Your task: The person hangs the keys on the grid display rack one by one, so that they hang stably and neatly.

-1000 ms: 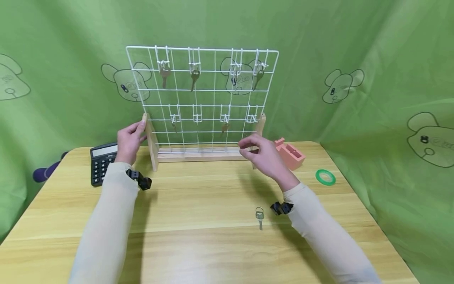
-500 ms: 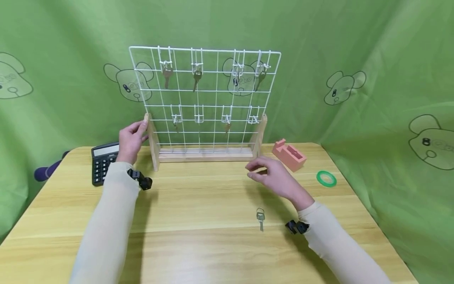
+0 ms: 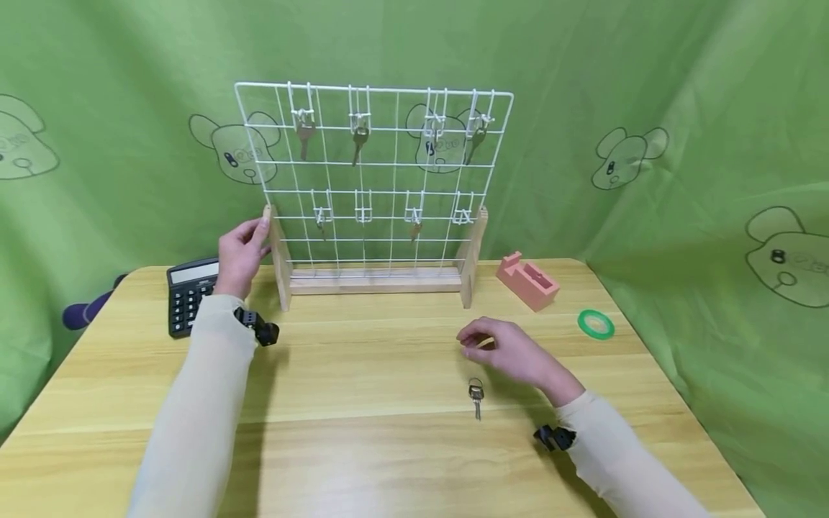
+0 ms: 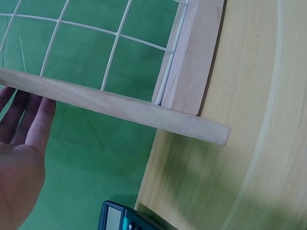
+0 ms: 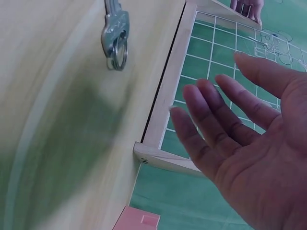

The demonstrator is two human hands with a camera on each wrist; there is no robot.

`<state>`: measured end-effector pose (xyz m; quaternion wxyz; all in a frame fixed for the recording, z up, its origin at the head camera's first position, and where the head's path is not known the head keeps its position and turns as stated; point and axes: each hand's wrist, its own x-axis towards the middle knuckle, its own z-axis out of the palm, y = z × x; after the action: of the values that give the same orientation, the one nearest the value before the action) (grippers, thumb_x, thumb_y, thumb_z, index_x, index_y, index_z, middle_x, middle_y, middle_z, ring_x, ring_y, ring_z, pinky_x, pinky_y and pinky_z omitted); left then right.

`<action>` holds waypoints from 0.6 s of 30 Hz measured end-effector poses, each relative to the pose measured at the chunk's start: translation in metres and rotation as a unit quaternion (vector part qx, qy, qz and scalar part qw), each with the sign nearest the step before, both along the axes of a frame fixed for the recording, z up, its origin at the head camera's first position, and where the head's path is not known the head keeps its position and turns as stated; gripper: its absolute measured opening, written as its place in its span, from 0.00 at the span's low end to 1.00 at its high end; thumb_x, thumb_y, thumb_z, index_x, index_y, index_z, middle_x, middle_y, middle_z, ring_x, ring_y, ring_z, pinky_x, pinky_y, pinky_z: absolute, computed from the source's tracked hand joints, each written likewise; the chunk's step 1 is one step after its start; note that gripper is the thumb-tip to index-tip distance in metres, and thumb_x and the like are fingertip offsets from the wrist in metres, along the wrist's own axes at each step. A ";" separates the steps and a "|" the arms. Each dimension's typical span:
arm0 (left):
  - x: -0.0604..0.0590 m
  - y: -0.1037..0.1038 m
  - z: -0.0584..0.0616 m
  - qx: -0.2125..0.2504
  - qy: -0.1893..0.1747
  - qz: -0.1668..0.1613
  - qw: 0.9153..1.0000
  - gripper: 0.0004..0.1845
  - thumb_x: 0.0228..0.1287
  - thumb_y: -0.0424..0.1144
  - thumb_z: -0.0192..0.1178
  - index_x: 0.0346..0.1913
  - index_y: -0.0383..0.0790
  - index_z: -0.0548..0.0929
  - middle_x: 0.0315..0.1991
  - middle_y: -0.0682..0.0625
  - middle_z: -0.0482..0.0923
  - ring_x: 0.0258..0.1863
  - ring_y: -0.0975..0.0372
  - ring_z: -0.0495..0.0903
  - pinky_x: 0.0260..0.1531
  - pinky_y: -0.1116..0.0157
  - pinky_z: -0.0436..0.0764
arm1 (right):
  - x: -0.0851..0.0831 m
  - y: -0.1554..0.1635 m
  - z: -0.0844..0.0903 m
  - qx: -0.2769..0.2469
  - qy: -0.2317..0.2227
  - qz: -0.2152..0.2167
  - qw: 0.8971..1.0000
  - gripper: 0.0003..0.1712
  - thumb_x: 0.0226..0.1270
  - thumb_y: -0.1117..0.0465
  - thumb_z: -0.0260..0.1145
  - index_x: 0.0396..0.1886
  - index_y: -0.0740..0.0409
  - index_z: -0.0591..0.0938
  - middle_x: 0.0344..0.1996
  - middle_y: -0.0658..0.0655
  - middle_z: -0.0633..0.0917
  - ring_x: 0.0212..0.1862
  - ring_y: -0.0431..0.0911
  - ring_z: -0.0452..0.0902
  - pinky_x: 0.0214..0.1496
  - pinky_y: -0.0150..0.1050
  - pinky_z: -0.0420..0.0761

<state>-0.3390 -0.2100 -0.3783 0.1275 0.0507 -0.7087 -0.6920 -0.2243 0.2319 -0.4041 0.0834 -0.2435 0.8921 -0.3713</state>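
Observation:
A white wire grid rack stands upright on wooden feet at the back of the table. My left hand grips its left wooden post, thumb in front and fingers behind; in the left wrist view the fingers go behind the post. Several keys hang from hooks along the grid's top row, and smaller ones from two lower hooks. Over the table, my right hand is held with loosely bent fingers and holds nothing. Just in front of it a silver key with a ring lies flat.
A black calculator lies at the left, beside my left wrist. To the right of the rack sit a pink tape dispenser and a green tape roll. A green curtain hangs behind the table.
My right hand has come away from the rack's lower right, moving down and toward me, closer to the loose key. My left hand stays on the post.

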 end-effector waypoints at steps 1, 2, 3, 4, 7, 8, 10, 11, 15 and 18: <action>0.000 0.000 0.000 -0.001 0.000 0.000 1.000 0.30 0.69 0.53 0.57 0.66 0.35 0.73 0.63 0.39 0.70 0.61 0.52 0.71 0.56 0.67 0.79 | 0.001 0.000 -0.001 0.004 0.000 0.005 1.000 0.12 0.67 0.65 0.67 0.49 0.65 0.82 0.42 0.59 0.84 0.45 0.46 0.78 0.54 0.47 0.83; 0.000 0.000 -0.001 -0.001 0.000 -0.001 1.000 0.31 0.69 0.53 0.57 0.66 0.35 0.73 0.63 0.39 0.70 0.62 0.52 0.71 0.56 0.67 0.79 | 0.002 0.001 -0.002 0.011 0.001 0.007 1.000 0.12 0.67 0.66 0.67 0.48 0.65 0.82 0.42 0.59 0.84 0.45 0.47 0.78 0.54 0.47 0.83; 0.000 0.000 -0.001 0.000 0.001 -0.001 1.000 0.31 0.69 0.53 0.57 0.66 0.34 0.73 0.63 0.39 0.70 0.62 0.52 0.71 0.57 0.67 0.79 | 0.003 0.002 -0.003 0.017 0.002 0.008 1.000 0.12 0.67 0.66 0.67 0.48 0.66 0.82 0.41 0.58 0.84 0.45 0.47 0.78 0.54 0.48 0.83; 0.000 0.000 -0.001 0.000 0.001 0.000 1.000 0.31 0.69 0.53 0.57 0.66 0.34 0.73 0.63 0.39 0.70 0.62 0.52 0.71 0.57 0.66 0.79 | 0.003 0.002 -0.003 0.026 0.003 0.006 1.000 0.12 0.66 0.67 0.67 0.48 0.66 0.82 0.41 0.57 0.84 0.44 0.46 0.78 0.53 0.48 0.83; 0.000 0.000 -0.001 0.000 0.002 0.001 1.000 0.31 0.69 0.53 0.57 0.66 0.34 0.73 0.63 0.39 0.70 0.62 0.53 0.71 0.57 0.66 0.79 | 0.006 0.004 -0.006 0.060 0.002 -0.001 0.998 0.11 0.65 0.68 0.68 0.47 0.65 0.83 0.38 0.53 0.83 0.42 0.45 0.78 0.49 0.45 0.83; 0.000 0.000 -0.001 0.001 0.002 0.001 1.000 0.31 0.69 0.53 0.57 0.66 0.34 0.73 0.63 0.39 0.70 0.62 0.53 0.71 0.57 0.66 0.79 | 0.007 0.005 -0.006 0.070 -0.001 -0.004 0.998 0.11 0.65 0.68 0.68 0.47 0.64 0.83 0.38 0.52 0.83 0.41 0.45 0.78 0.48 0.44 0.83; 0.000 0.001 0.000 0.005 0.003 0.001 1.000 0.31 0.69 0.52 0.57 0.65 0.34 0.73 0.63 0.39 0.71 0.61 0.52 0.71 0.56 0.66 0.79 | 0.008 0.006 -0.009 0.087 -0.009 -0.011 0.996 0.11 0.64 0.68 0.68 0.46 0.63 0.83 0.36 0.51 0.83 0.40 0.44 0.77 0.45 0.41 0.82; 0.000 0.001 0.000 0.006 0.002 0.001 1.000 0.31 0.69 0.52 0.57 0.65 0.34 0.73 0.63 0.39 0.71 0.61 0.52 0.71 0.56 0.67 0.79 | 0.009 0.007 -0.010 0.093 -0.013 -0.012 0.996 0.11 0.64 0.69 0.68 0.46 0.63 0.83 0.36 0.51 0.83 0.39 0.44 0.77 0.45 0.41 0.82; 0.000 0.002 0.000 0.008 0.004 0.004 1.000 0.30 0.69 0.52 0.58 0.65 0.34 0.74 0.62 0.39 0.71 0.61 0.52 0.72 0.56 0.67 0.79 | 0.012 0.007 -0.016 0.104 -0.023 -0.011 0.994 0.11 0.62 0.71 0.68 0.44 0.62 0.83 0.35 0.52 0.82 0.38 0.43 0.76 0.43 0.40 0.81; 0.000 0.003 -0.001 0.007 0.005 0.006 1.000 0.31 0.68 0.53 0.58 0.65 0.34 0.74 0.63 0.39 0.71 0.61 0.52 0.72 0.56 0.67 0.79 | 0.013 0.006 -0.019 0.113 -0.020 -0.008 0.993 0.11 0.62 0.72 0.69 0.44 0.62 0.83 0.35 0.51 0.82 0.38 0.43 0.75 0.42 0.40 0.81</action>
<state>-0.3394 -0.2074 -0.3790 0.1346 0.0521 -0.7026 -0.6968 -0.2112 0.2375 -0.4232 0.1254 -0.2176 0.9286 -0.2733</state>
